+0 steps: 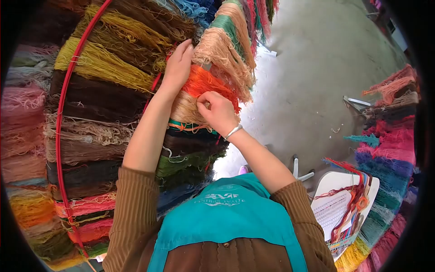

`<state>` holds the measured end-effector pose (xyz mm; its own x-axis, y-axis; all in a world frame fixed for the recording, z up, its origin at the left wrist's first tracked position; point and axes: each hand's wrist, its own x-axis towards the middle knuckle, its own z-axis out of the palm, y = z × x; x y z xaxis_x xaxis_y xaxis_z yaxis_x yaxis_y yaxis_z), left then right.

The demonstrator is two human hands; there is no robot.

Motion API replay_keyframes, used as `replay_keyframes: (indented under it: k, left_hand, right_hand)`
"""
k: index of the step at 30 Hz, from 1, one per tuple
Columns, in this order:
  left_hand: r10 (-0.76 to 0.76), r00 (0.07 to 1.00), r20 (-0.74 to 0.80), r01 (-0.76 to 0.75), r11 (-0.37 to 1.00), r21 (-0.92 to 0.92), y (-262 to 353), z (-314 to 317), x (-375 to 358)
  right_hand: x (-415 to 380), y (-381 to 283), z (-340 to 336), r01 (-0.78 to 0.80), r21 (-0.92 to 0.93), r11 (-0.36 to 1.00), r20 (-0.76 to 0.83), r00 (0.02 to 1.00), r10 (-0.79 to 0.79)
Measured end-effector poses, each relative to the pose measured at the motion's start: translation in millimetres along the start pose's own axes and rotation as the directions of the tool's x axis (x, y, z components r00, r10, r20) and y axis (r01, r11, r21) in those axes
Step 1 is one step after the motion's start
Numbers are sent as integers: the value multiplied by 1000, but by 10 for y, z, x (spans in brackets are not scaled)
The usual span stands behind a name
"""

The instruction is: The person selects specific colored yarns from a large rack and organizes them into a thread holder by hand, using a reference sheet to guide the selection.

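Note:
My left hand (179,65) lies with its fingers stretched out along the left edge of a bright orange thread skein (210,85), near a pale peach skein (222,47). Just below, my right hand (218,112) has its thumb and forefinger pinched on beige thread (186,109), where it borders the orange. The exact strand between those fingertips is too small to make out. A thin green and orange band of thread (190,127) runs under the beige bundle.
Hanging skeins fill the left side, with yellow thread (104,63) among brown ones and a red tube (59,136) across them. At right, a white board (337,183) carries a paper sheet and red strands. Another rack of colored skeins (385,158) stands beyond the grey floor (308,81).

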<state>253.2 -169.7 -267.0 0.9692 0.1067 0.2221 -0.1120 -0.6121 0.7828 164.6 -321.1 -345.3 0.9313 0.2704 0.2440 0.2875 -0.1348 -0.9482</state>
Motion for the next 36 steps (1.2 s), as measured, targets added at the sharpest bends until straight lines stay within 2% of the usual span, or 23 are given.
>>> replay_keyframes:
  k: [1, 4, 5, 7, 9, 10, 12, 14, 16, 17, 19, 20, 22, 24, 26, 29, 36]
  left_hand:
    - [-57, 998, 2, 57, 998, -33, 79, -51, -86]
    - [75, 996, 57, -89, 950, 300, -32, -94, -332]
    - [167, 978, 123, -199, 924, 328, -6, -70, -431]
    - [54, 993, 102, -82, 952, 295, 121, -33, -548]
    - [91, 992, 83, -114, 932, 345, 164, -23, -567]
    - [127, 991, 47, -135, 907, 400, 210, -1, -594]
    - [195, 981, 1, -172, 863, 476, 249, 34, -608]
    - [200, 980, 2, -175, 854, 490, 282, 34, -608]
    - [194, 981, -4, -167, 855, 491, 323, 49, -601]
    - [199, 980, -1, -173, 854, 491, 316, 49, -589]
    - [189, 982, 19, -169, 819, 548, 279, 57, -569]
    - [191, 981, 24, -173, 820, 546, 311, 76, -565]
    - [256, 966, -47, -195, 833, 518, 381, 97, -560]
    - [247, 969, -17, -198, 812, 549, 338, 82, -551]
    - [166, 984, 61, -173, 831, 529, 346, 75, -556]
    - [144, 989, 41, -144, 846, 513, 342, 69, -568]
    - [153, 988, 24, -141, 828, 543, 327, 69, -560]
  right_hand:
    - [-13, 23, 9, 3, 0, 1000, -7, 1000, -3]
    - [-34, 84, -3, 11, 43, 999, 3, 1000, -12]
    - [-27, 100, -33, -23, 58, 998, -12, 1000, 24]
    - [37, 165, -109, -77, 69, 995, -53, 995, 81]
    - [211, 348, -138, 32, 76, 997, -223, 975, -15]
    - [319, 378, -196, -20, 108, 994, -218, 975, 44]
    - [538, 404, -284, -36, 104, 994, -284, 957, 65]
    - [698, 325, -392, -65, 68, 996, -278, 957, 82]
    - [828, 307, -397, -9, 45, 999, -293, 956, 21]
    - [875, 317, -301, 75, 177, 981, -313, 949, -16]
    - [829, 290, -264, -37, 155, 987, -137, 989, 59]
    - [787, 245, -224, -45, 178, 983, -106, 992, 64]
    - [663, 152, -194, -25, 144, 989, -179, 983, 50]
    - [616, 200, -167, -64, 163, 985, -179, 980, 93]
    - [564, 197, -205, -94, 195, 976, -161, 979, 126]
    - [564, 298, -235, -168, 234, 958, -133, 970, 202]
    - [643, 488, -267, -151, 244, 958, -166, 967, 194]
